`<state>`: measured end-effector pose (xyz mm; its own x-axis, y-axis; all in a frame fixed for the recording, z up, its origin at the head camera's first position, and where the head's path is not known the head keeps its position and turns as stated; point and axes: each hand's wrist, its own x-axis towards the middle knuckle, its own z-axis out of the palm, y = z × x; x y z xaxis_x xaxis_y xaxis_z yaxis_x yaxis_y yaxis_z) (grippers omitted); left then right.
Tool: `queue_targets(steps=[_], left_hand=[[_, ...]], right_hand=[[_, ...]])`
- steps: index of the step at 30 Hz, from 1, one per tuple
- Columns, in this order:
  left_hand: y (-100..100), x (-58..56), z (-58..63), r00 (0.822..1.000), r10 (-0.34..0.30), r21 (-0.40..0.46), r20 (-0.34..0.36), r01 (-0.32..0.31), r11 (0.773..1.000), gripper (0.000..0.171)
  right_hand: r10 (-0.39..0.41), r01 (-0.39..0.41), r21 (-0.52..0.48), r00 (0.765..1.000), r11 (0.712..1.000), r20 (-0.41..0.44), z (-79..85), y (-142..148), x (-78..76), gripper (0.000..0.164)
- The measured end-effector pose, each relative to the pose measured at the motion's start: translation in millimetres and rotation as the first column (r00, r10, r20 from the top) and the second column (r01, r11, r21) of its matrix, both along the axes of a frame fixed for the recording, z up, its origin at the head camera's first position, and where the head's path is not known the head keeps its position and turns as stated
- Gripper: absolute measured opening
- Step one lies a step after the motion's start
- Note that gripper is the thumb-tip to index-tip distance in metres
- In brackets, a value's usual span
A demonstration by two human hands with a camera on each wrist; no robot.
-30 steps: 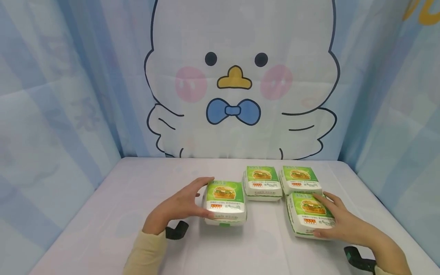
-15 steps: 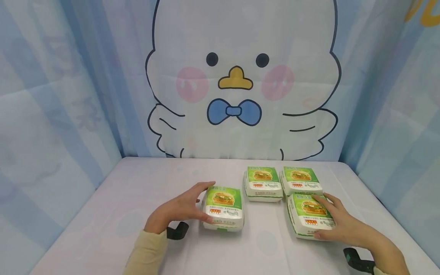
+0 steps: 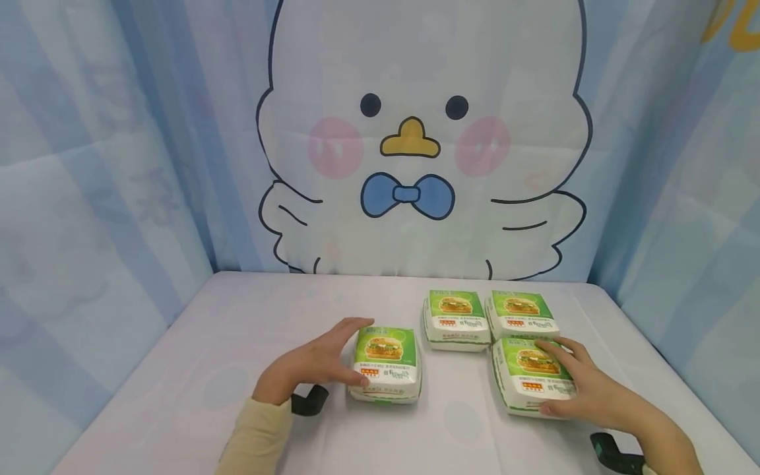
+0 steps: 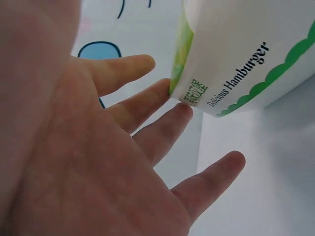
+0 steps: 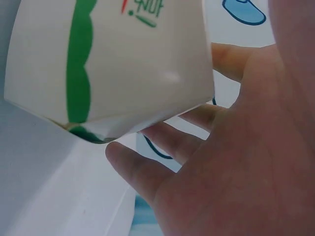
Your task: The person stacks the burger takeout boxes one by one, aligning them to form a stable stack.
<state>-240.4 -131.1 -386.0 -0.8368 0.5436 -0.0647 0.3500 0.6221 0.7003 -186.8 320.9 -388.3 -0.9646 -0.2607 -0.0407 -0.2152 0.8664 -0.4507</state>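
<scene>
Hamburger boxes, white with green tops and a burger picture, lie on the table. My left hand (image 3: pixel 323 359) holds the left hamburger box (image 3: pixel 387 366) at its left side, thumb at the front and a finger at the back corner. In the left wrist view its fingers are spread, some tips right at the corner of the box (image 4: pixel 236 59). My right hand (image 3: pixel 594 389) grips the front right hamburger box (image 3: pixel 528 389), thumb on the front face and fingers over the far right edge. In the right wrist view, fingers pass behind that box (image 5: pixel 142 73).
Two more hamburger boxes stand side by side behind, one in the middle (image 3: pixel 456 321) and one at right (image 3: pixel 522 315), just behind the right-hand box. A curtain (image 3: pixel 410 244) printed with a cartoon bird closes off the back of the white table (image 3: pixel 285 297).
The left box, in my left hand, has come lower and toward me, away from the middle box. The right-hand box has shifted slightly left with my right hand. Both rear boxes stayed put.
</scene>
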Motion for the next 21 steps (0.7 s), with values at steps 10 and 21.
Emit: queue_targets(steps=[10,21], left_hand=[[4,1.4,0.1,1.0,0.015,-0.024,-0.011,-0.015,1.0,0.091],[5,2.5,0.5,1.0,0.017,-0.035,-0.007,-0.017,0.999,0.092]], right_hand=[[0.045,-0.044,0.017,0.997,0.999,-0.067,8.6,-6,1.4,0.093],[0.01,-0.008,0.022,0.996,1.0,-0.093,26.0,-11,5.5,0.093]])
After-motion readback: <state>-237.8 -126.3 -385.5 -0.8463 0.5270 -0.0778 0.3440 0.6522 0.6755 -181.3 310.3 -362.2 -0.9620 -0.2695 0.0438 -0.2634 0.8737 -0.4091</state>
